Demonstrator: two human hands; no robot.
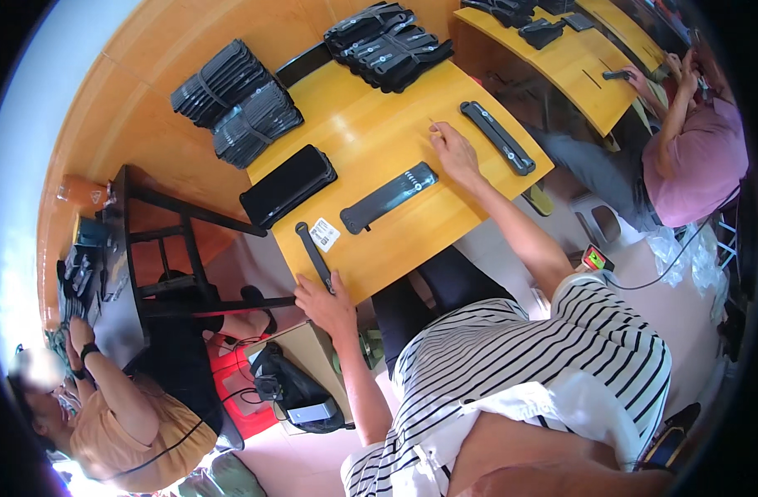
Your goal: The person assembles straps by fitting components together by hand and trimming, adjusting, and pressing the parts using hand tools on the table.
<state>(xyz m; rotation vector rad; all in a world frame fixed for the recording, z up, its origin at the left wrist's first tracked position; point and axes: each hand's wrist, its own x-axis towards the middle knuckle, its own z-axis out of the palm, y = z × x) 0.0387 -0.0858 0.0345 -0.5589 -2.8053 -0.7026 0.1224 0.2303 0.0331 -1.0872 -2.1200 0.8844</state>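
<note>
Left of the packet (389, 197), a strap (314, 255) is touched by the spread left hand (325, 306); right of it, the right hand (456, 155) is seen, grip unclear.

Below the left hand (325, 305), a black fabric bag (289, 383) touches a brown cardboard box (311, 341); right of the right hand (456, 155) sits a pink-shirted person (695, 178).

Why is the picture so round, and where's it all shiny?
Head view: the picture is round with dark corners, as fisheye cameras make it; head view: pale glare sits on the yellow table; head view: the wide dark strip has a bluish shine toward its right end.
</note>
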